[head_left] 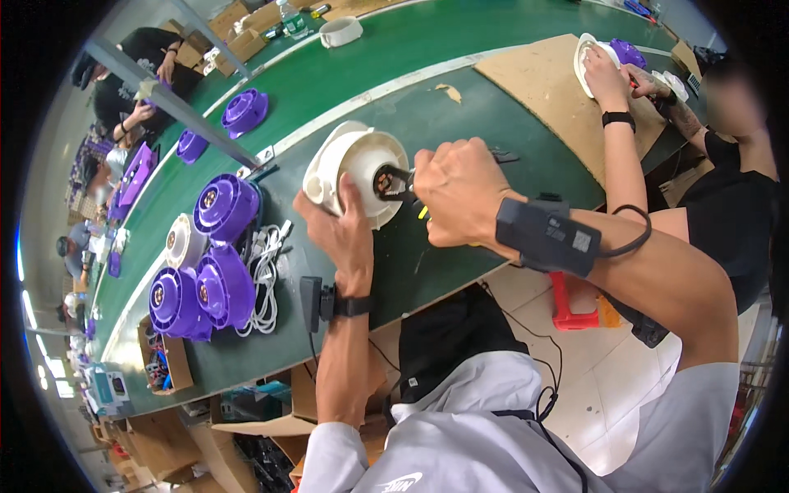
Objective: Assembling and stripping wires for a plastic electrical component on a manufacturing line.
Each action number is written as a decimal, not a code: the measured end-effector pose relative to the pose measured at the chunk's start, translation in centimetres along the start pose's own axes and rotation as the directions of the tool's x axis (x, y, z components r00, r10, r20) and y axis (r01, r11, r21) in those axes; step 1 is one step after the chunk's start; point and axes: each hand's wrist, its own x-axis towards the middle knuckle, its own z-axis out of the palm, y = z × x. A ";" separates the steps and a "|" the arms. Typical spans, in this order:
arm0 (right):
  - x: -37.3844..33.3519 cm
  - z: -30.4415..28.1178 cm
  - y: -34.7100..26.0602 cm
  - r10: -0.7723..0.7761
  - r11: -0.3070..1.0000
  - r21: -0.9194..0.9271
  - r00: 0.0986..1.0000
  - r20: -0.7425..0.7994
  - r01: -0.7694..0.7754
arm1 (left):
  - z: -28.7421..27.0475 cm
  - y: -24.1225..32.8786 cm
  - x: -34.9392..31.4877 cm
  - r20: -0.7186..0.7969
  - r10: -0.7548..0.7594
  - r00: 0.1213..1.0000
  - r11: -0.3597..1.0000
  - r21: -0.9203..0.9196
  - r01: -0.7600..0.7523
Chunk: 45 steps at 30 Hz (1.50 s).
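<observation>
My left hand (341,226) grips a round white plastic housing (329,164) from its near left side, tilting it so its cup-like face turns to the right. Inside that face is a dark round centre (386,181) with coppery parts. In my right fist (464,193) is a pair of pliers (401,184); its black jaws reach the dark centre, and bits of yellow handle show below the fist. Most of the handles are hidden by my fingers. Left of my left hand stand several purple housings (226,205), a white one (185,241) and a bundle of white cables (265,279).
A small cardboard box (167,361) of parts sits at the bench's near left. Beyond the bench runs a green conveyor (427,49) carrying purple pieces (245,112) and a white ring (340,32). At right, a co-worker's hands (608,78) hold a white part over a cardboard sheet (534,90).
</observation>
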 end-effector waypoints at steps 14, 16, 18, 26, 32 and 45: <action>-2.0 -0.8 0.0 0.252 0.787 0.515 0.939 0.234 -0.340 | -0.2 -1.0 0.0 0.090 0.176 0.980 0.979 0.088 -0.184; -2.9 1.0 0.1 0.223 0.868 0.450 0.975 0.023 -0.209 | -0.1 -1.9 1.1 0.042 0.139 0.989 0.984 0.109 -0.143; -5.0 2.6 0.9 0.075 0.947 0.319 0.990 -0.116 -0.035 | -1.0 -1.2 2.9 -0.051 -0.097 0.994 0.991 0.086 0.101; -5.9 0.6 0.4 0.266 0.878 0.379 0.956 0.123 -0.293 | -1.1 -1.2 1.4 0.054 0.019 0.998 1.000 -0.024 -0.017; -3.0 0.8 0.6 0.307 0.882 0.400 0.948 -0.085 -0.250 | -1.2 -1.2 0.5 0.105 0.042 0.994 0.999 -0.039 -0.038; -0.2 2.2 -0.1 0.261 0.855 0.422 0.954 0.149 -0.300 | -0.9 -1.4 0.5 0.141 -0.032 0.989 0.963 -0.261 0.069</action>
